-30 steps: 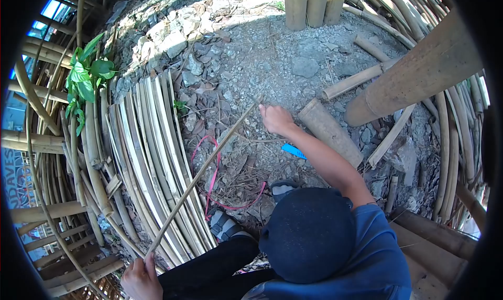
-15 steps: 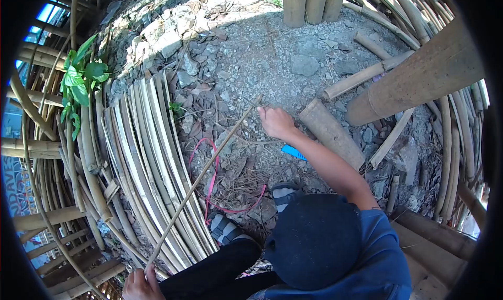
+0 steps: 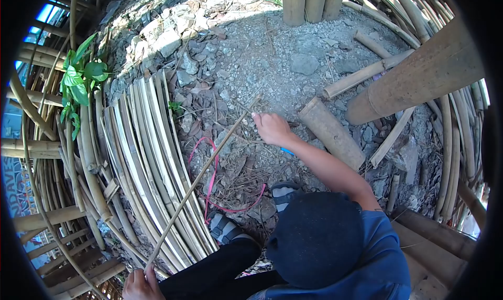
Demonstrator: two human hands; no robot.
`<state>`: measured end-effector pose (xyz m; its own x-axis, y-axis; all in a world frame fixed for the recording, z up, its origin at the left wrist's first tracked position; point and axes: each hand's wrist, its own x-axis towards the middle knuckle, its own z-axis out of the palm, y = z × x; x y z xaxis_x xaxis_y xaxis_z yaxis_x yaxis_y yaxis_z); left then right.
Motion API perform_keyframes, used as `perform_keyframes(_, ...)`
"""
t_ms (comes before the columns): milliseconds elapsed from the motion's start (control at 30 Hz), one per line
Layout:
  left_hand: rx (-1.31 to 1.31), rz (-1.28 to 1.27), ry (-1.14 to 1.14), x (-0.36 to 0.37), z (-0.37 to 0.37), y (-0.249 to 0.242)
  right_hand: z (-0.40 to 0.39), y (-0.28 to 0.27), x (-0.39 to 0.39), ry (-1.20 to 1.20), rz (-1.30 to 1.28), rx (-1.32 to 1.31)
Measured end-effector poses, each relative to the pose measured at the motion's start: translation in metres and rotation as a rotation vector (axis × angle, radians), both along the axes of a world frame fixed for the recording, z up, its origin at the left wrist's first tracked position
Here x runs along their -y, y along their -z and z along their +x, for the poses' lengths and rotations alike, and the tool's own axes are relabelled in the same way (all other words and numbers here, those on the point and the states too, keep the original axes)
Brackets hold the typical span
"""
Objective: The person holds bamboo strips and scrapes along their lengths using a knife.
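Note:
At the bottom left, my left hand (image 3: 140, 284) is closed around the near end of a long thin bamboo stick (image 3: 196, 183). The stick slants up and away across the split strips to the middle of the view. Near its far end my right hand (image 3: 273, 128) is closed on a thin dark blade-like tool (image 3: 243, 107). The tool lies across the stick, and its handle is hidden in the fist. A pink strap (image 3: 212, 182) lies looped on the ground beneath the stick. Most of a blue object (image 3: 286, 150) is hidden under my right forearm.
Split bamboo strips (image 3: 152, 163) lie side by side on the left. A thick bamboo post (image 3: 419, 74) leans at the right, near a short bamboo piece (image 3: 332, 132). A leafy plant (image 3: 78, 82) grows by the left fence. Stones and dry leaves cover the ground.
My right hand and the dark tool have moved slightly down and left along the stick. My forearm now covers more of the blue object. The left hand holds its place.

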<state>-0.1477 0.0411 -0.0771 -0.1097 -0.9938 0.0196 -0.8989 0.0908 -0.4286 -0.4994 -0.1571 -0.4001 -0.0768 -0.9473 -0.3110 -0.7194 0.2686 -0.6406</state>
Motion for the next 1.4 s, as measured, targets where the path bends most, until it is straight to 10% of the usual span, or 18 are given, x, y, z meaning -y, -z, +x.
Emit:
perform_keyframes(833, -0.06, 0.036, -0.02, -0.002, -0.01, -0.007, -0.031, 0.049, 0.041, 0.192, 0.048, -0.098)
perform_keyframes(1400, -0.13, 0.011, -0.183, 0.016, 0.007, 0.009, 0.016, -0.02, -0.023, 0.228, -0.04, 0.126)
